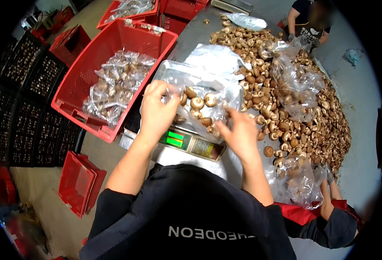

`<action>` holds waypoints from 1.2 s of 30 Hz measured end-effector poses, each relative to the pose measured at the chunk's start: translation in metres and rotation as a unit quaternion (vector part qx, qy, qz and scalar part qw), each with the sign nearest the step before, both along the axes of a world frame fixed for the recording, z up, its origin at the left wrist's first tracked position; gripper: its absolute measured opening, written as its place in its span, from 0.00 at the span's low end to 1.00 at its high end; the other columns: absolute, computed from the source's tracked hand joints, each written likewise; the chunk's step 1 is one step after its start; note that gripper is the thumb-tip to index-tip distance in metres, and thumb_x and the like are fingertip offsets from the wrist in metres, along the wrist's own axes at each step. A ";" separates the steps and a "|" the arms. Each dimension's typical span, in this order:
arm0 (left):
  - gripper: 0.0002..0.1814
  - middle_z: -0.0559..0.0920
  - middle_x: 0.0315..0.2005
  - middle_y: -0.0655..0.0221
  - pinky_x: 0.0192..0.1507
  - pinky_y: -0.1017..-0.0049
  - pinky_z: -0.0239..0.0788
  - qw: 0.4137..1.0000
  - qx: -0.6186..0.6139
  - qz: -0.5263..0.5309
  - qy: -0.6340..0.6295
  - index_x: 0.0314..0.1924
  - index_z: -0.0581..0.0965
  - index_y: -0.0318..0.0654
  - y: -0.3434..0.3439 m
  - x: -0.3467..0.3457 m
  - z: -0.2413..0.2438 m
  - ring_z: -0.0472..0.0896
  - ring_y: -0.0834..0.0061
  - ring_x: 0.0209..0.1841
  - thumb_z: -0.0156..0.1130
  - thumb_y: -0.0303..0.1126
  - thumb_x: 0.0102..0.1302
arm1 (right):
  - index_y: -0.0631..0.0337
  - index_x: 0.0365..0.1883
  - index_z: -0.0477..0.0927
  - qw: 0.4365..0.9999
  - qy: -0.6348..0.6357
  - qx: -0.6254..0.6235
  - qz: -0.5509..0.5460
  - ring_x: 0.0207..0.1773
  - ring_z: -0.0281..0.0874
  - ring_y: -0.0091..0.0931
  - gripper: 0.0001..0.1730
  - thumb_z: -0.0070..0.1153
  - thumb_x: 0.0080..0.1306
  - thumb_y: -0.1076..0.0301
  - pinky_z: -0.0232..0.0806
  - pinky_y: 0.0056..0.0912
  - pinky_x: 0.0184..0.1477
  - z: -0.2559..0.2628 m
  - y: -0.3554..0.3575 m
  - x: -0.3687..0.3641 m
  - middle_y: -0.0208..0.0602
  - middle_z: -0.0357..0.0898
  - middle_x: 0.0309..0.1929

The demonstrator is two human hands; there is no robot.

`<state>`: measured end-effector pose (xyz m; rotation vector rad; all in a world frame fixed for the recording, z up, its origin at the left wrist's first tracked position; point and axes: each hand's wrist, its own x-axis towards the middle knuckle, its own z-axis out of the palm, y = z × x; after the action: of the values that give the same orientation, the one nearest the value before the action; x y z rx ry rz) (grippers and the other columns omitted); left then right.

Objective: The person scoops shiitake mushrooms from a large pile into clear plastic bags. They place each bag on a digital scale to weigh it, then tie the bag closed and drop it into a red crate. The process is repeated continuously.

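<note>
A clear plastic bag (191,121) with several brown-capped mushrooms (197,103) lies in a shallow metal tray (174,67). The tray rests on a weighing scale (191,143) with a lit green display. At the bag's left edge, my left hand (160,104) pinches the film between thumb and fingers. My right hand (241,131) is at the bag's right side, thumb and fingers apart around its edge. Blur there hides whether it grips the film or a mushroom.
Left of the scale, a red plastic crate (80,81) holds filled bags (119,84). A big mushroom heap (321,130) covers the metal table's right side, with more bags (295,84) on it. Two co-workers' gloved hands (314,44) (329,175) are at the heap. Black trays (28,130) stand far left.
</note>
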<state>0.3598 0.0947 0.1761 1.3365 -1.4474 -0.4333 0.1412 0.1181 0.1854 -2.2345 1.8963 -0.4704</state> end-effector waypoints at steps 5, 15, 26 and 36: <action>0.06 0.78 0.29 0.63 0.43 0.71 0.65 0.992 -0.022 -0.126 0.003 0.26 0.76 0.32 0.021 -0.003 0.033 0.74 0.65 0.37 0.61 0.25 0.47 | 0.62 0.43 0.76 0.995 0.057 0.079 0.001 0.34 0.76 0.41 0.26 0.61 0.52 0.52 0.63 0.43 0.44 -0.033 -0.004 -0.004 0.42 0.79 0.27; 0.05 0.79 0.32 0.68 0.40 0.73 0.65 0.928 -0.069 -0.364 0.047 0.23 0.73 0.37 0.053 -0.018 0.067 0.73 0.69 0.36 0.62 0.23 0.49 | 0.65 0.59 0.61 0.986 -0.031 -0.165 -0.017 0.54 0.66 0.46 0.45 0.65 0.43 0.62 0.55 0.46 0.57 -0.042 -0.070 -0.014 0.52 0.68 0.53; 0.01 0.79 0.36 0.61 0.47 0.72 0.64 0.884 0.138 -0.241 0.376 0.28 0.76 0.33 0.041 0.031 0.040 0.76 0.70 0.43 0.58 0.20 0.56 | 0.63 0.47 0.71 0.986 -0.109 -0.047 0.122 0.43 0.67 0.40 0.30 0.49 0.41 0.88 0.64 0.35 0.44 0.069 0.009 -0.048 0.45 0.64 0.38; 0.05 0.80 0.39 0.63 0.43 0.79 0.65 0.877 0.153 -0.373 0.262 0.33 0.80 0.31 0.011 -0.004 0.074 0.75 0.79 0.41 0.61 0.21 0.56 | 0.63 0.28 0.75 0.859 -0.219 0.172 0.430 0.33 0.73 0.34 0.05 0.54 0.54 0.73 0.67 0.35 0.39 0.094 0.040 -0.032 0.40 0.74 0.28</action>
<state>0.3557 0.1055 0.2497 0.7316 -1.4043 -1.4648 0.1092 0.1578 0.2792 -2.1849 0.5858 -0.3851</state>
